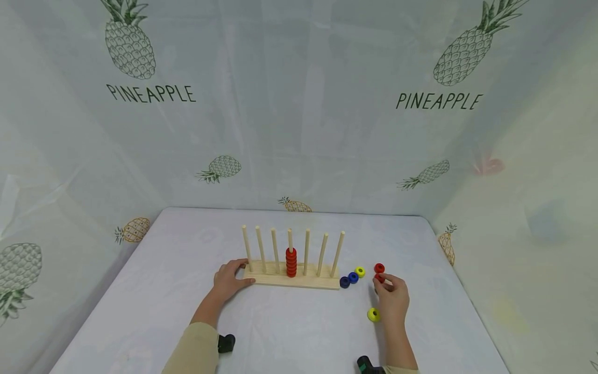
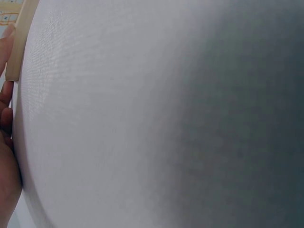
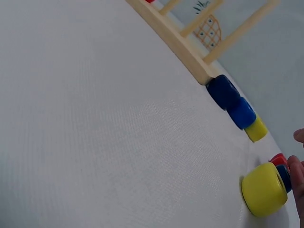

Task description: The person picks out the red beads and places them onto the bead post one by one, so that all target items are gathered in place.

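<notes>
A wooden peg stand [image 1: 303,281] with several upright pegs sits on the table. Several red beads [image 1: 291,263] are stacked on its middle peg. My left hand [image 1: 227,280] grips the left end of the base, thumb along the front edge and fingers behind. To the right of the stand, my right hand [image 1: 394,300] pinches a red bead [image 1: 379,278] between thumb and fingertips, partly covering it. Another red bead [image 1: 379,268] lies just beyond. Close by the fingers, a dark blue bead [image 3: 284,177] is mostly hidden behind a yellow bead [image 3: 264,190].
A dark blue bead [image 1: 344,282], a blue bead [image 1: 353,277] and a yellow bead [image 1: 359,271] lie in a row off the stand's right end. White cloth covers the table [image 1: 299,327], and a pineapple-print curtain [image 1: 299,119] hangs behind it.
</notes>
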A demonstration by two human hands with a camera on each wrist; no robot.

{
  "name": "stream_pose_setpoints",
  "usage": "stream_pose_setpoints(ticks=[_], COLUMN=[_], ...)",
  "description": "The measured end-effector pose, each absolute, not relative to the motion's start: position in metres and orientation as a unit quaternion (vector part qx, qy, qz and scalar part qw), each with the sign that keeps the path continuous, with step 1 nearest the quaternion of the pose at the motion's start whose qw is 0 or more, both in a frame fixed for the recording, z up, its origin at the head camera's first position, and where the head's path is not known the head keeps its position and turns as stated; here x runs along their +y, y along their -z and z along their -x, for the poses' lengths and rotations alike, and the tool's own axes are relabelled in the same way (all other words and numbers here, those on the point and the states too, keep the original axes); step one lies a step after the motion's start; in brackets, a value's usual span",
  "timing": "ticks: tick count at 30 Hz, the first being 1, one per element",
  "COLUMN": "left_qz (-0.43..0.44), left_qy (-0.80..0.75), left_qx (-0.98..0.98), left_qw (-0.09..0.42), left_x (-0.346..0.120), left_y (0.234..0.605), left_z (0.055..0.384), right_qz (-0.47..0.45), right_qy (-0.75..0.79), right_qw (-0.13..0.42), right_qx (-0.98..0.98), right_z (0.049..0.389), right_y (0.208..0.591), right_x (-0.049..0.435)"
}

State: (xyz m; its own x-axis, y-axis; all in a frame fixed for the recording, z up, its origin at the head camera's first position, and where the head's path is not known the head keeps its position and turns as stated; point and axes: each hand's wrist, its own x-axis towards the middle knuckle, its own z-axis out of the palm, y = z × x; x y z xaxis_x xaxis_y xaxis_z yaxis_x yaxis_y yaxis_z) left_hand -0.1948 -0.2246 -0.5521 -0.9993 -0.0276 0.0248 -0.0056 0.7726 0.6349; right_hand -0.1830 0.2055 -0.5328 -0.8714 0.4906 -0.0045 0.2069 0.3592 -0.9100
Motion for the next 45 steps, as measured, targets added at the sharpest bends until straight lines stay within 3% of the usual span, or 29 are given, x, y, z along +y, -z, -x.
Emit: stream_pose_setpoints(ticks=[45], left_qz=[-0.003], left_qy=[0.334], left_qx=[-0.943], left_qw=[0.018], left_x=[-0.224], left_y=[0.550], left_z=[0.195], right_qz=[0.248], right_qy=[-0.466], right_qw=[0.087], right_qx=[-0.845], right_z=[0.205], right_y=[0.535], right_x=[0.215])
